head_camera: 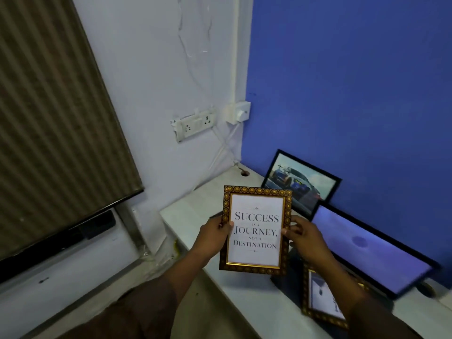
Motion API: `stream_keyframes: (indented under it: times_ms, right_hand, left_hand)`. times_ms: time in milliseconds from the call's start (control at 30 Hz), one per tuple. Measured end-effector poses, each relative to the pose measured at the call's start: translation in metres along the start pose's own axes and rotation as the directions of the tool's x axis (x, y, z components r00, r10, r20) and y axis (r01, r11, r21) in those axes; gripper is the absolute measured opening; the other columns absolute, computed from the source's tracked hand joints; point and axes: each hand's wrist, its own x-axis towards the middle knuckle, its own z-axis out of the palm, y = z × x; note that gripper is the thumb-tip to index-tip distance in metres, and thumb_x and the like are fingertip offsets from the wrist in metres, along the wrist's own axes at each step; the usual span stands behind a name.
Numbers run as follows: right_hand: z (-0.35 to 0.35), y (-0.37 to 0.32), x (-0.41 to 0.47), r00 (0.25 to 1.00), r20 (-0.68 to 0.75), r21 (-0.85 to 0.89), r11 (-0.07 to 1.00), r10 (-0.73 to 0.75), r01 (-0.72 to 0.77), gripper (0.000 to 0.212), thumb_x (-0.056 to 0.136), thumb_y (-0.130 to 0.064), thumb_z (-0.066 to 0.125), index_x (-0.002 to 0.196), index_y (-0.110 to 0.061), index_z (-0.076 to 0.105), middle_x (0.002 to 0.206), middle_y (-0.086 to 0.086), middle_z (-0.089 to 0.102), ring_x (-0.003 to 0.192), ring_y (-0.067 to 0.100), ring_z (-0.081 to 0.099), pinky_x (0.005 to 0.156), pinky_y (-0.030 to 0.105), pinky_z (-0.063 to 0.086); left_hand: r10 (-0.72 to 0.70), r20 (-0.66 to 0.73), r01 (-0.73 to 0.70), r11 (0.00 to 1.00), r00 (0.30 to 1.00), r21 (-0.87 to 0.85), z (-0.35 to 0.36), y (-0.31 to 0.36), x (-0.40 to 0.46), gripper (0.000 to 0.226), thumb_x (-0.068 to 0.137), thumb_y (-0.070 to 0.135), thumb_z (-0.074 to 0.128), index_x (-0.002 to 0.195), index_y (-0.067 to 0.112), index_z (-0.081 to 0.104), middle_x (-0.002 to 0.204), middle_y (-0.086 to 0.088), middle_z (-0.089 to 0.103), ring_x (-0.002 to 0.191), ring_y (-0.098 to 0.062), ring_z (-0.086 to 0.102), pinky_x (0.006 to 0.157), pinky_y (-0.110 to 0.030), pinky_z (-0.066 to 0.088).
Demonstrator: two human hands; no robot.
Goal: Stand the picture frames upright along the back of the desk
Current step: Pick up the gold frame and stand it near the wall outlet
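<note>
At the back of the desk (pixel 195 211), against the blue wall (pixel 354 81): the black-framed car photo (pixel 299 184) is already upright, leaning on the wall near the corner. I'd count that one done.

In hand: the gold ornate quote frame (pixel 255 230) ("Success is a journey, not a destination"), held off the desk, portrait, face toward the camera. Left hand (pixel 215 237) grips its left edge, thumb pressed on the front; right hand (pixel 304 237) grips the right edge the same way. Fingers of both are closed on the frame, with those behind it hidden.

Left to do:
- place the quote frame at the back, probably in the open stretch left of the car photo
- a second gold frame (pixel 322 299) lies flat on the desk near the front edge, partly hidden by the right forearm. Its picture is too blurred to read.

Roughly one of three standing, judging from what shows.

A lit monitor (pixel 371 248) takes up the back right, so standing room there looks tight.

Containers: none in view, so there are no contents to report. A wall socket strip (pixel 195 124) sits above the desk corner, cables dropping toward a grommet hole (pixel 244 172).
</note>
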Motion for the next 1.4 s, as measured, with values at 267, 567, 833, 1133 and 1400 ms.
stream_keyframes:
  times_ms: [267,567,833,1133,1400]
  right_hand:
    - [0.016,-0.011,0.103,0.991,0.099,-0.087,0.992,-0.085,0.094,0.022,0.093,-0.020,0.071,0.101,-0.040,0.069,0.087,-0.001,0.079,0.083,0.015,0.076,0.083,0.046,0.062]
    - [0.015,-0.023,0.184,0.972,0.223,-0.278,0.951,-0.076,0.138,0.029,0.096,-0.027,0.065,0.125,-0.024,0.067,0.118,0.001,0.073,0.106,0.017,0.067,0.088,0.036,0.057]
    - [0.023,-0.031,0.250,0.960,0.274,-0.349,0.924,-0.058,0.155,0.032,0.099,-0.028,0.060,0.130,-0.021,0.061,0.122,0.004,0.069,0.104,0.015,0.062,0.070,0.024,0.045]
    - [0.067,-0.052,0.358,0.964,0.265,-0.386,0.917,0.006,0.101,0.039,0.095,-0.033,0.063,0.133,-0.024,0.058,0.119,0.008,0.072,0.104,0.024,0.069,0.080,0.037,0.057]
    - [0.108,-0.056,0.450,0.946,0.309,-0.344,0.939,0.097,0.016,0.050,0.096,-0.036,0.060,0.145,-0.028,0.050,0.139,0.007,0.061,0.116,0.025,0.064,0.099,0.045,0.054]
  left_hand:
    - [-0.037,-0.103,0.063,0.964,0.994,0.259,-0.025,-0.005,0.068,0.041,0.099,0.050,0.052,0.102,0.017,0.075,0.099,0.000,0.079,0.083,-0.017,0.073,0.071,-0.031,0.056]
    - [-0.179,-0.186,0.201,0.973,0.966,0.109,-0.016,-0.011,0.131,0.032,0.095,0.041,0.065,0.103,0.013,0.075,0.090,0.000,0.078,0.069,-0.017,0.076,0.055,-0.021,0.057]
    - [-0.162,-0.164,0.180,0.979,0.973,0.100,-0.018,-0.014,0.193,0.033,0.097,0.043,0.063,0.097,0.013,0.076,0.086,-0.001,0.079,0.072,-0.017,0.076,0.065,-0.031,0.064]
    - [-0.152,-0.120,0.160,0.985,0.981,0.058,-0.050,-0.030,0.300,0.037,0.099,0.043,0.060,0.097,0.010,0.077,0.083,0.001,0.078,0.066,-0.009,0.073,0.056,-0.012,0.054]
    - [-0.176,-0.031,0.178,0.967,0.984,0.183,-0.073,-0.051,0.391,0.015,0.099,0.009,0.061,0.088,0.006,0.070,0.080,-0.009,0.073,0.057,0.008,0.066,0.054,-0.005,0.046]
